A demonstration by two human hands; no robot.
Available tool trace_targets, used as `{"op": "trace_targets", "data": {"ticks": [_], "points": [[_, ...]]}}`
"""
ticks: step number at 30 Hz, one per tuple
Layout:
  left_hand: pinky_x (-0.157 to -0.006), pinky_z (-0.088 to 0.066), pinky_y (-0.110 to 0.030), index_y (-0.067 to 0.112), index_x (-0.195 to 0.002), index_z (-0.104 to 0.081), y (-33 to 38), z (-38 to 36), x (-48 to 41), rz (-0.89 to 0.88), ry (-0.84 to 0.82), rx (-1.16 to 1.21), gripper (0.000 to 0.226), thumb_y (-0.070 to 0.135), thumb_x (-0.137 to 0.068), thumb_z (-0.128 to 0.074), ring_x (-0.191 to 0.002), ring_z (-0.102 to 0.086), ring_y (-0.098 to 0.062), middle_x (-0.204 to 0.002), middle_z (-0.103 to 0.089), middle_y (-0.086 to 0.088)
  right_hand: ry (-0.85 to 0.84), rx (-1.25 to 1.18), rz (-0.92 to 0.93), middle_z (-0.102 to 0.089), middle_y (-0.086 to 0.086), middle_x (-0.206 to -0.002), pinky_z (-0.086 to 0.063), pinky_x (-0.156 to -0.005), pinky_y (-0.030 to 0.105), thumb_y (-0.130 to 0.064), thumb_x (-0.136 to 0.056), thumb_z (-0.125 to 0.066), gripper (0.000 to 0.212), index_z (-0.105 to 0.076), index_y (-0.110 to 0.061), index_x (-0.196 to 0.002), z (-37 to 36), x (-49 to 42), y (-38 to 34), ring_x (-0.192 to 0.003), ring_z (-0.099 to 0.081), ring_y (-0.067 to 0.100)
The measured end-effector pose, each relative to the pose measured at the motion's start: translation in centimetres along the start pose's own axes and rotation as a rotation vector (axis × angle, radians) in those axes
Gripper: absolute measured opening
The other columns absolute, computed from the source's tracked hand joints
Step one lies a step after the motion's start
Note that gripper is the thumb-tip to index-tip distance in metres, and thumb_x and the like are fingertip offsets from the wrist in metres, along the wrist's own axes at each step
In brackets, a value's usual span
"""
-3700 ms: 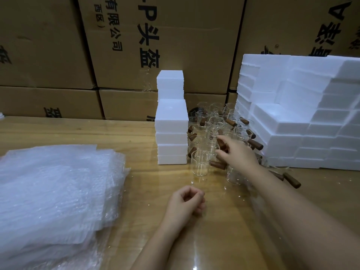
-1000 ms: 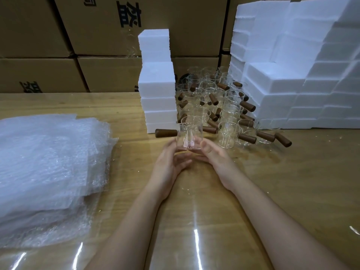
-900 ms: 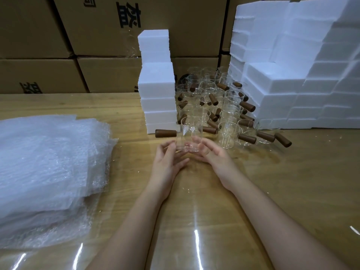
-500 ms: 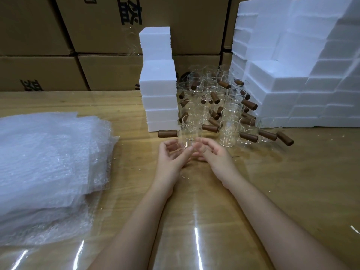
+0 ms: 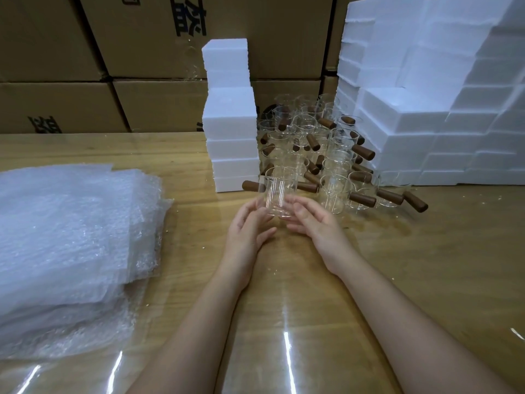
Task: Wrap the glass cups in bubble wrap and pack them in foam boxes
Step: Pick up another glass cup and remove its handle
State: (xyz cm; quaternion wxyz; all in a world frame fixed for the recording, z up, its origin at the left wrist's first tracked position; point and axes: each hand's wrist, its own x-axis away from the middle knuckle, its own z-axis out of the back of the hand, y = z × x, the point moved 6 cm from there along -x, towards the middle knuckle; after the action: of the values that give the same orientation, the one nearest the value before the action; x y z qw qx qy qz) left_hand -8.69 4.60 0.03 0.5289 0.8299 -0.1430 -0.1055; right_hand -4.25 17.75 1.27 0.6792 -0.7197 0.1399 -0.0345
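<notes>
Wall of foam boxes [image 5: 420, 120] right, all shut, bubble wrap pile [image 5: 65, 237] left, untouched. Short foam stack [image 5: 231, 129] centre, unwrapped glass cups [image 5: 326, 143] crowded beside it. Left hand [image 5: 245, 233] lies nearly flat-fingered against one glass cup [image 5: 279, 196]; right hand [image 5: 314, 223] curls its fingers round the base. Cup sits just in front of the cluster, wooden handle [image 5: 251, 185] pointing left. Progress looks about zero: nothing wrapped, nothing packed

Dim, warm indoor light from overhead. Thin white glare streaks cross the glossy tabletop [image 5: 426, 265] near the bottom edge. The foam boxes [image 5: 412, 118] glow brightly. Wide-angle distortion bends the edges.
</notes>
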Motion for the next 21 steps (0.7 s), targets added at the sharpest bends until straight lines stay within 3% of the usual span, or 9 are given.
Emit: {"op": "trace_targets", "data": {"ticks": [3,7,10,13,16,21], "points": [[-0.077,-0.055,-0.025,0.024,-0.125,-0.054,0.6,0.2,0.0,-0.106,0.032,-0.094,0.028,0.016,-0.101,-0.042,-0.1,-0.066,-0.014,-0.103,-0.069,0.018,0.028,-0.028,0.023,-0.07,-0.003,-0.111,-0.053,-0.085,0.025,-0.024,-0.082,-0.063,0.027,-0.063,-0.021,-0.11,0.2,0.1,-0.2,-0.106,-0.064,0.009],[-0.079,-0.052,-0.024,0.038,-0.117,-0.05,1.0,0.0,0.4,-0.18,0.012,-0.149,0.024,0.021,-0.101,-0.043,-0.098,-0.064,-0.007,-0.101,-0.068,0.013,0.069,-0.067,0.054,-0.069,-0.003,-0.108,-0.054,-0.085,0.025,-0.015,-0.079,-0.068,0.028,-0.062,-0.018,-0.106,0.5,0.0,-0.3,-0.101,-0.065,0.007],[-0.076,-0.051,-0.019,0.039,-0.117,-0.047,0.9,-0.6,0.8,-0.181,-0.027,-0.211,0.035,0.035,-0.085,-0.059,-0.102,-0.06,0.0,-0.116,-0.058,0.011,0.098,-0.042,0.087,-0.068,-0.002,-0.103,-0.052,-0.079,0.019,-0.002,-0.078,-0.071,0.027,-0.061,-0.016,-0.099,0.6,0.0,-0.3,-0.095,-0.066,0.003],[-0.079,-0.052,-0.019,0.038,-0.12,-0.044,0.9,-0.6,1.0,-0.186,-0.029,-0.266,0.063,0.035,-0.064,-0.074,-0.111,-0.056,-0.006,-0.126,-0.047,0.009,0.09,-0.056,0.12,-0.071,-0.007,-0.095,-0.051,-0.079,0.019,0.002,-0.078,-0.07,0.028,-0.06,-0.016,-0.096,0.5,0.1,-0.2,-0.098,-0.067,0.009],[-0.087,-0.052,-0.025,0.035,-0.118,-0.047,1.2,-0.3,0.9,-0.185,-0.017,-0.208,0.064,0.029,-0.062,-0.076,-0.108,-0.06,-0.011,-0.121,-0.054,0.008,0.09,-0.055,0.168,-0.073,-0.007,-0.094,-0.052,-0.079,0.02,-0.003,-0.078,-0.072,0.023,-0.064,-0.014,-0.096,0.7,0.3,-0.7,-0.096,-0.068,0.011],[-0.085,-0.052,-0.025,0.028,-0.119,-0.051,0.8,0.2,0.4,-0.028,-0.042,0.035,0.058,0.034,-0.065,-0.072,-0.108,-0.065,-0.015,-0.106,-0.071,0.003,0.206,-0.234,0.108,-0.073,0.006,-0.091,-0.056,-0.073,0.023,-0.007,-0.086,-0.064,0.014,-0.061,-0.008,-0.099,1.6,0.0,-0.6,-0.09,-0.071,0.022]]}}
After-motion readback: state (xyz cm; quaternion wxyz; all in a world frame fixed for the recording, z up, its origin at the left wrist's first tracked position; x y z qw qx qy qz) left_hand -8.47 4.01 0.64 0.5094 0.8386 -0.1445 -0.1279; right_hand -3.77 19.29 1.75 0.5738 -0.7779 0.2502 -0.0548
